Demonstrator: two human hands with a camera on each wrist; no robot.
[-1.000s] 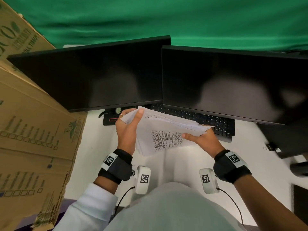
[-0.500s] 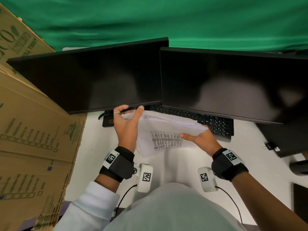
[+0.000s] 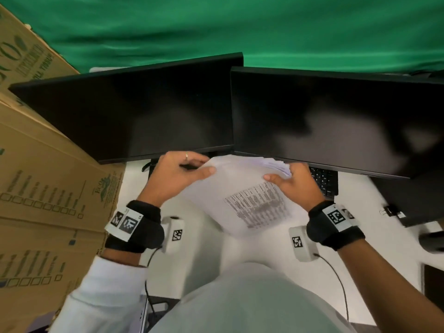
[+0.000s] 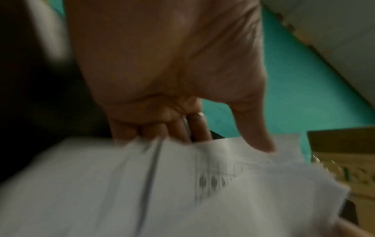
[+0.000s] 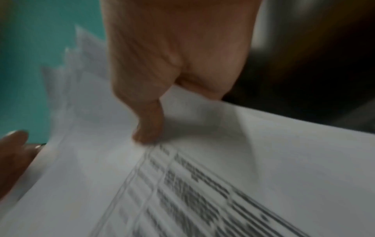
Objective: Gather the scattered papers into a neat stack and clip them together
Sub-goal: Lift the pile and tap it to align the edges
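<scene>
Both hands hold the papers (image 3: 242, 188) up off the desk (image 3: 206, 239), just in front of the keyboard (image 3: 323, 180) and under the lower edges of the two monitors (image 3: 134, 116). The left hand (image 3: 177, 176) pinches the sheaf at its left edge, thumb on top and fingers curled behind; the right hand (image 3: 296, 186) pinches the edge nearest the keyboard, thumb pressed flat on the printed top sheet. In the right wrist view the far corners fan out in steps, so the sheets are gathered but not yet square. The step in hand looks like jogging them even. To do it well, I would loosen both pinches enough that the sheets can slide, stand the sheaf on one long edge on the desk in front of the keyboard, and tap it, then turn it and tap a short edge. Gripping too hard would lock the offset in; gripping too loosely could let sheets spill. What looks like a black binder clip (image 3: 390, 210) lies on the desk well right of the keyboard, so the right hand should fetch it while the left pinches the squared stack near one corner.
</scene>
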